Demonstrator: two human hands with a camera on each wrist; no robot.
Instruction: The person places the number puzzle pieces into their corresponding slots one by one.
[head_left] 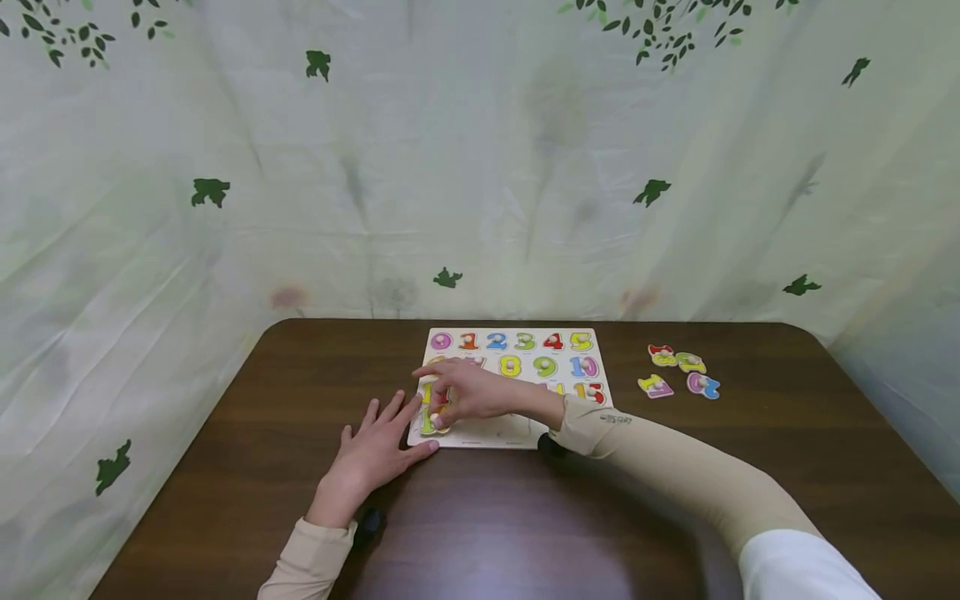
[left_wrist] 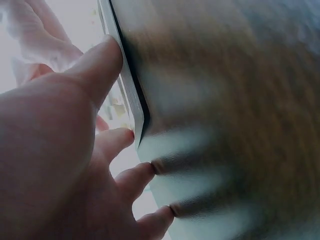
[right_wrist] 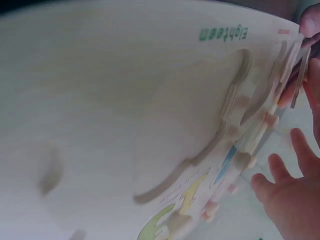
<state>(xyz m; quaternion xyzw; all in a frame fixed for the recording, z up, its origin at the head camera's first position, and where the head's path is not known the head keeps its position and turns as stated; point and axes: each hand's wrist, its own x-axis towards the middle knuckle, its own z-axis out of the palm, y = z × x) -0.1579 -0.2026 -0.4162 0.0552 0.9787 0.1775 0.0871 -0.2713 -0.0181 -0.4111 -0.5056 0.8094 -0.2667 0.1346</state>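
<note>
A white wooden number puzzle board [head_left: 491,432] lies on the table, with colourful knobbed numbers in its upper rows. My right hand [head_left: 480,393] reaches across it from the right. Thumb and index finger pinch a yellow-green number puzzle piece [head_left: 427,424] over the board's lower left corner; its exact digits are partly hidden. In the right wrist view, this piece [right_wrist: 300,80] shows edge-on, tilted off the board. My left hand [head_left: 375,454] lies with spread fingers at the board's left side, its thumb [left_wrist: 102,62] against the front edge.
Several loose number pieces [head_left: 656,386] lie to the right of the board on the brown table [head_left: 757,433]. An empty recess [right_wrist: 190,125] shows near the printed word "Eighteen". A pale curtain [head_left: 480,167] with leaf prints hangs behind the table.
</note>
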